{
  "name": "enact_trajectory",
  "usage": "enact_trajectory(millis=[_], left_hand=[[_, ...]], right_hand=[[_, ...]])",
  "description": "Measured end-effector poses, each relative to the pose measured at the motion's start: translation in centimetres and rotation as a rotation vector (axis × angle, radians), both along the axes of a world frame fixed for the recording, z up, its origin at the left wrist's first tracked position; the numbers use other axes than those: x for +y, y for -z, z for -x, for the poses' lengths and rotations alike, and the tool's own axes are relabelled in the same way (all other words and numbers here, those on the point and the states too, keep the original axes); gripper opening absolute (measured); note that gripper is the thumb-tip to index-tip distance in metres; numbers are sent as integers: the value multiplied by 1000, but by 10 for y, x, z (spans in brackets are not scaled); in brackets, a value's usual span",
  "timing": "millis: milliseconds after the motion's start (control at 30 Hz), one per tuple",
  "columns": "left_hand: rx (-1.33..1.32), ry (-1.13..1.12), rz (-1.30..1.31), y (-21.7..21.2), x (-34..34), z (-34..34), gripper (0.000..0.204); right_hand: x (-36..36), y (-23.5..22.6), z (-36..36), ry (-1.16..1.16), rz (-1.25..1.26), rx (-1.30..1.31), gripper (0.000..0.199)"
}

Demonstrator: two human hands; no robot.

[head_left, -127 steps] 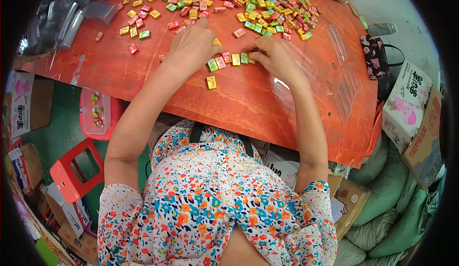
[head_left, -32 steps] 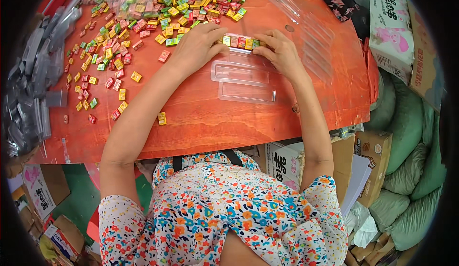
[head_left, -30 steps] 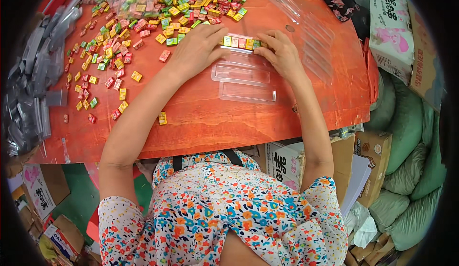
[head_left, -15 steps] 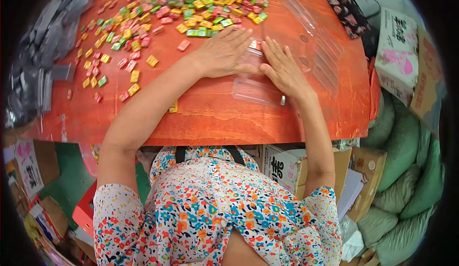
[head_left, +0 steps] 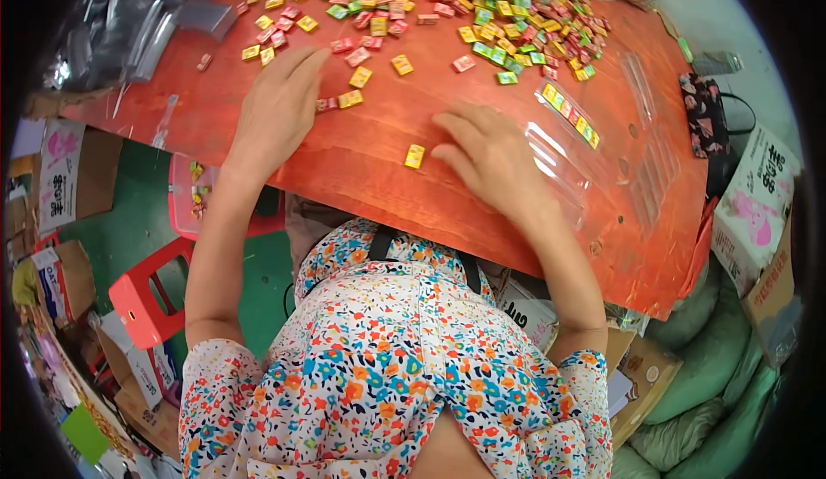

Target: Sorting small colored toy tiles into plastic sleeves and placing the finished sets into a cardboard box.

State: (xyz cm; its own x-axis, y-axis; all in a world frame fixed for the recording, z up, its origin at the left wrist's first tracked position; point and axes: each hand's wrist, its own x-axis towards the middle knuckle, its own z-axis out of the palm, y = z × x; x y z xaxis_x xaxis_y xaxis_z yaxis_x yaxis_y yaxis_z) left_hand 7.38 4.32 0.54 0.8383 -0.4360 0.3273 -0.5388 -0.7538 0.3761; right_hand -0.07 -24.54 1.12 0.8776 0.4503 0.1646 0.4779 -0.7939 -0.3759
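My left hand [head_left: 277,111] is over the left part of the orange-red table, fingers stretched and held close together. Just right of its fingers lie a small red box-shaped piece [head_left: 327,104] and a yellow one [head_left: 350,99]. My right hand [head_left: 492,154] hovers near the middle, thumb and fingers apart, holding nothing visible. A lone yellow piece [head_left: 414,156] lies to the left of its thumb. Beyond the right hand, several yellow, red and green pieces sit in a row [head_left: 570,116] in a clear plastic tray. Another clear tray [head_left: 557,167] is partly hidden beside the right wrist.
A heap of small coloured pieces [head_left: 516,27] covers the far side. Grey plastic packaging [head_left: 151,36] is piled at the far left. More clear trays [head_left: 656,185] lie at the right. A red stool [head_left: 151,298], cartons [head_left: 750,212] and green sacks [head_left: 701,376] surround the table.
My hands have come apart from over the clear tray, the left going left toward loose pieces. A filled row in the tray is now uncovered. The whole view has turned and shifted.
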Motion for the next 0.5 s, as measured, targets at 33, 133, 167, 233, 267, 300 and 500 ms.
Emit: enact_trajectory(millis=[33, 133, 167, 233, 267, 300, 500], left_hand=[[0, -19, -2, 3, 8, 8, 39], [-29, 14, 26, 13, 21, 24, 40], [-30, 31, 20, 14, 17, 27, 41], [-56, 66, 47, 14, 8, 26, 40], [-56, 60, 54, 16, 6, 26, 40], [-28, 52, 47, 17, 4, 25, 37], [4, -5, 82, 18, -19, 58, 22]], right_hand=[[12, -1, 2, -25, -46, -7, 41], [33, 1, 4, -53, -86, 24, 40], [36, 3, 3, -59, -74, -11, 37], [36, 8, -1, -66, -87, 12, 36], [33, 10, -2, -60, -103, 34, 35], [32, 10, -3, -64, -96, 34, 35], [26, 7, -3, -14, -131, -42, 32]])
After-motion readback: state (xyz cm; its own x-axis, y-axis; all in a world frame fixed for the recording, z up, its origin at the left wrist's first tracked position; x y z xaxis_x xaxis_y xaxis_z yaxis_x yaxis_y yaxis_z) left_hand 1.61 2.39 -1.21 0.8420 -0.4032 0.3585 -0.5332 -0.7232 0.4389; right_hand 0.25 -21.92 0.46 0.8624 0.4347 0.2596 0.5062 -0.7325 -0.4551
